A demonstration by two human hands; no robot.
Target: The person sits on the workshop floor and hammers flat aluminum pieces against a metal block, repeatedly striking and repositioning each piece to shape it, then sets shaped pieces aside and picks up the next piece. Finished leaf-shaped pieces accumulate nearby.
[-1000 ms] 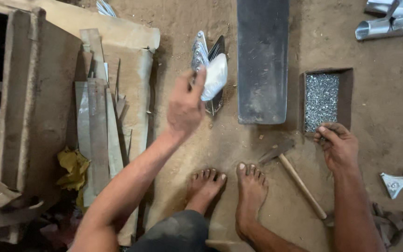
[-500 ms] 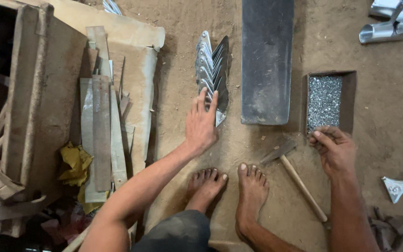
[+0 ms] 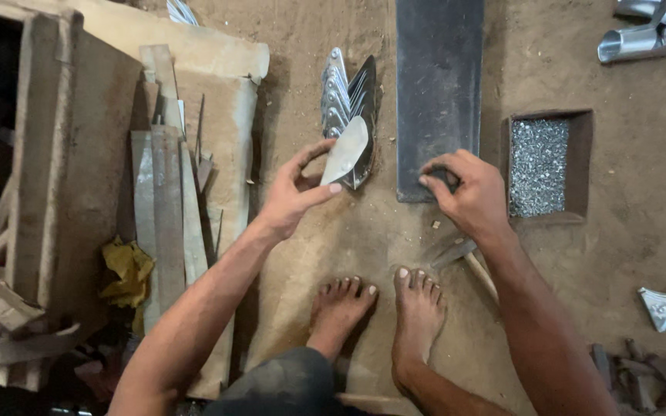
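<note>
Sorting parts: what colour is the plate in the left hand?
Shiny silver-grey plate, left hand; head view.

a stack of metal blades (image 3: 346,100) lies on the dirt floor (image 3: 626,223), left of a flat slab (image 3: 438,85). right of the slab sits a tray (image 3: 580,166) with rivets (image 3: 538,166) in it. planks (image 3: 165,200) lie far left. a hammer (image 3: 468,258) rests before the slab, beside the feet (image 3: 379,308).
</note>
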